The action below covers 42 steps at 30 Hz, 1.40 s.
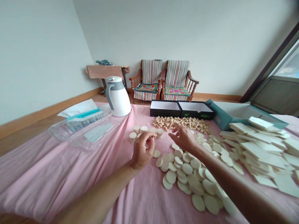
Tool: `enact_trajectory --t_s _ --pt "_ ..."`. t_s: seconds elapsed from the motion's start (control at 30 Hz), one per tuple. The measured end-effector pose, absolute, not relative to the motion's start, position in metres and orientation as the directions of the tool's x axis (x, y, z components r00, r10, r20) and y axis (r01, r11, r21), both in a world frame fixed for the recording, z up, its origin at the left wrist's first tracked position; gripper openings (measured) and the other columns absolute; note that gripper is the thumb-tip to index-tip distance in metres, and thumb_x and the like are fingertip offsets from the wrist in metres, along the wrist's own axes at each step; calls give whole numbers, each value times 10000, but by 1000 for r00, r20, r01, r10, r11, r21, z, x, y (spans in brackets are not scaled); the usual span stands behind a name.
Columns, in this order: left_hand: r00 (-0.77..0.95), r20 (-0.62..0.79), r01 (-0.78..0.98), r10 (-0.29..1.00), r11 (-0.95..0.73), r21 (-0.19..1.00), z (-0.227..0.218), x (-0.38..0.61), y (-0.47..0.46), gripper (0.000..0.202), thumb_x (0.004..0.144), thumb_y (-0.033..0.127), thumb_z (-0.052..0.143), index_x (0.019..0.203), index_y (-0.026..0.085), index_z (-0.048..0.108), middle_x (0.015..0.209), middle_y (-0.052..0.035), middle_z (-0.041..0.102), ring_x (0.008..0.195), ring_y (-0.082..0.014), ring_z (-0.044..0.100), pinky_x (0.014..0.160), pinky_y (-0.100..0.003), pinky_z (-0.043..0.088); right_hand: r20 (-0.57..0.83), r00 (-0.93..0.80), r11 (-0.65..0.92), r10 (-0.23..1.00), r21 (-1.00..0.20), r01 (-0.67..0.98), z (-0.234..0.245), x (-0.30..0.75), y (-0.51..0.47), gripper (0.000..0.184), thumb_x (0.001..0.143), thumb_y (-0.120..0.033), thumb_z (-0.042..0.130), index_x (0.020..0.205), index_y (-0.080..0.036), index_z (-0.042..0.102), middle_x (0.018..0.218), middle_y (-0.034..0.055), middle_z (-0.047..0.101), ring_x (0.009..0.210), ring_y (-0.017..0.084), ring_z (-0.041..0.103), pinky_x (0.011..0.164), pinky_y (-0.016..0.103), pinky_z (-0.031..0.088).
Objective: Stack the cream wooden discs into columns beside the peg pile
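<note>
two hands over a pink cloth [70, 165]: left hand [143, 149] curled in a narrow pinch, can't tell if holding anything, just beside short cream cylinders [136, 129]; right hand [183, 138] open wide above flat cream discs [184, 174], near a far pile of small round beads [179, 123].

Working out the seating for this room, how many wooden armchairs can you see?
2. One wooden armchair stands on the left and the other wooden armchair on the right, side by side against the far wall, beyond the pink-covered table. Neither looks hidden.
</note>
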<state>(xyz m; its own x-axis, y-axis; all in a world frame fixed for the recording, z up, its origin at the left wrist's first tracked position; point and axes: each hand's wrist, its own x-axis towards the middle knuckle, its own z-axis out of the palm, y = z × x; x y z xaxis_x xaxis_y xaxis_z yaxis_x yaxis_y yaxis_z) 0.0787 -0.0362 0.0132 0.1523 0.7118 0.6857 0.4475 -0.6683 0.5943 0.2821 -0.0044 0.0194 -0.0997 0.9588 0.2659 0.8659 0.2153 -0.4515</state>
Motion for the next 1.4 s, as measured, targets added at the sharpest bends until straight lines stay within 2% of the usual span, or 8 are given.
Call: enact_trajectory --t_s 0.1,0.27,0.43,0.57,0.7,1.07,1.27,1.4 --pt "293 643 467 708 -693 550 19 80 -37 198 844 133 468 980 178 605 850 -43 632 704 -137 567 664 -248 449 300 -46 200 953 -508 838 16 304 -21 255 802 -287 522 1033 -183 549 873 37 668 658 125 600 597 238 407" --pt "523 442 564 729 -685 462 29 75 -42 197 819 128 501 949 183 639 881 -49 627 678 -133 566 647 -248 456 432 0 237 902 -496 835 20 315 -42 202 810 -233 477 956 -165 600 773 28 666 661 124 600 614 227 418" --pt "573 251 719 780 -626 303 29 61 -55 231 836 182 520 1039 207 627 1023 -64 605 925 -191 580 816 -296 468 464 -23 282 886 -498 820 9 319 -43 199 814 -216 458 926 -158 613 757 31 664 637 120 585 597 223 413" --pt "557 171 776 813 -583 241 18 57 -61 191 871 223 492 1019 206 611 1022 -58 586 951 -194 567 842 -300 460 494 -80 348 866 -478 807 -2 323 -42 189 806 -199 469 923 -149 610 762 39 659 637 122 582 606 228 414" --pt "534 175 788 827 -562 253 10 58 -62 180 890 228 467 986 190 615 944 -54 579 882 -186 572 808 -299 456 501 -116 383 858 -472 794 -4 326 -42 183 812 -190 462 923 -150 602 776 40 651 634 116 576 607 228 411" --pt "472 196 735 860 -506 451 17 63 -66 123 788 240 611 887 184 658 906 -36 604 846 -178 575 745 -274 442 461 -130 360 878 -456 813 -6 332 -41 179 828 -195 449 934 -170 591 796 34 645 662 128 569 631 241 399" --pt "496 268 699 826 -563 441 34 64 -55 188 754 183 611 939 189 645 925 -28 616 678 -124 559 649 -246 443 463 -124 355 878 -455 816 -6 332 -43 167 826 -196 456 923 -173 590 783 30 642 658 129 563 624 239 392" --pt "488 406 692 773 -626 360 55 76 -20 276 728 147 597 998 201 621 983 -34 620 764 -142 585 696 -249 463 466 -122 356 876 -458 815 -7 333 -42 164 828 -197 452 917 -170 588 783 31 635 673 132 567 626 240 393"
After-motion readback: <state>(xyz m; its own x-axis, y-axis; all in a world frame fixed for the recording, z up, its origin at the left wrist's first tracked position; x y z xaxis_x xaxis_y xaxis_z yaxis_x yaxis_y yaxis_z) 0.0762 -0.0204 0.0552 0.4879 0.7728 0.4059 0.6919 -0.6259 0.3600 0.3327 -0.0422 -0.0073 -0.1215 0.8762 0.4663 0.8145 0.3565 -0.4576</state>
